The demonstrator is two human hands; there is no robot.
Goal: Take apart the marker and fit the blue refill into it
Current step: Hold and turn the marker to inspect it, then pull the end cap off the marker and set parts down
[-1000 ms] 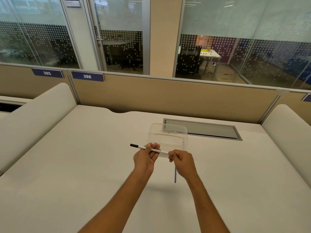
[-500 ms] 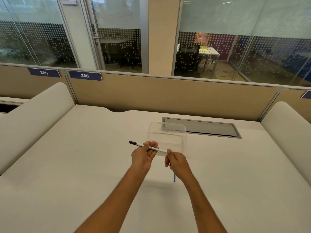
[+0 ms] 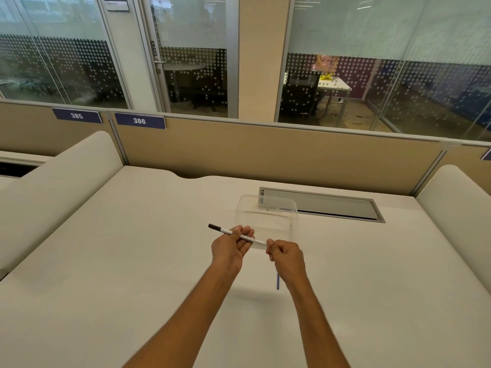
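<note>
Left hand [image 3: 231, 248] and right hand [image 3: 286, 257] both grip the marker [image 3: 240, 236]; a hard pull could fling parts off the bench [image 3: 132, 261].

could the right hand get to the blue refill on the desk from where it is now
Probably yes: the refill lies bare on the desk just under the right hand, nothing over it. But that hand is pinching the marker end, so it must let go first.

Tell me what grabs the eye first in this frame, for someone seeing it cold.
The two bare hands meeting mid-desk: the left hand pinches the white marker along its barrel, black end pointing left, while the right hand grips its other end. Just behind them sits a clear plastic container, and the blue refill lies on the white desk partly hidden under the right wrist.
</note>
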